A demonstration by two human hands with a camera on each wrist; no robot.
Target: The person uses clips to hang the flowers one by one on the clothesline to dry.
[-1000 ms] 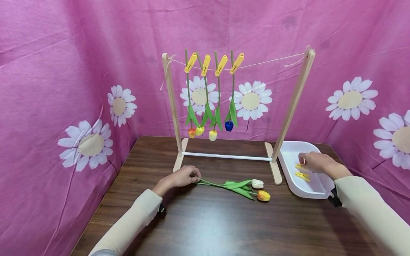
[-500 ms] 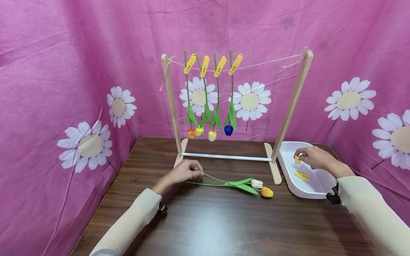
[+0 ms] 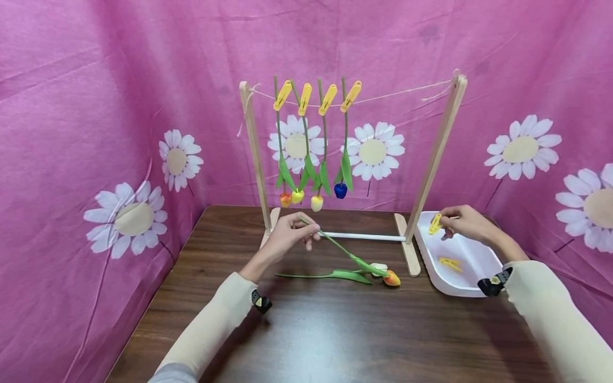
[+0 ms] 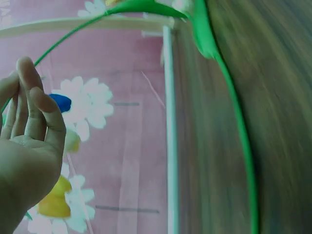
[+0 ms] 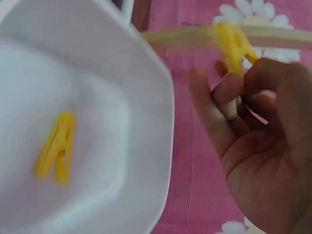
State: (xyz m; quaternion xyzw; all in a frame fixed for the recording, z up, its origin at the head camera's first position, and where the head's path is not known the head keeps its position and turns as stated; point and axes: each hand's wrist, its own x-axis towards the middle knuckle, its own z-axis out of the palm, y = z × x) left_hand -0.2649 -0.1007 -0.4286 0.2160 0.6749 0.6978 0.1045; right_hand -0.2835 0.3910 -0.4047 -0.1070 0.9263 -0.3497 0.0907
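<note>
Hand [image 5: 263, 139] pinches 1 yellow clothespin [image 5: 232, 46] near tray [image 5: 150, 102].

Pink fabric backdrop [image 3: 215, 48] with printed white daisies [image 3: 521, 151]
It hangs beyond the far and side edges of the dark-brown wood-grain tabletop [image 3: 325, 335].

The left grip [image 3: 291, 234] pinches between thumb and fingertips [image 4: 28, 73], the left forearm [image 3: 208, 322] slanting up to it from below left. Well apart to its right, the right grip [image 3: 462, 223] also pinches, one finger [image 5: 208, 109] extended, the right forearm [image 3: 551, 303] below right of it.
</note>
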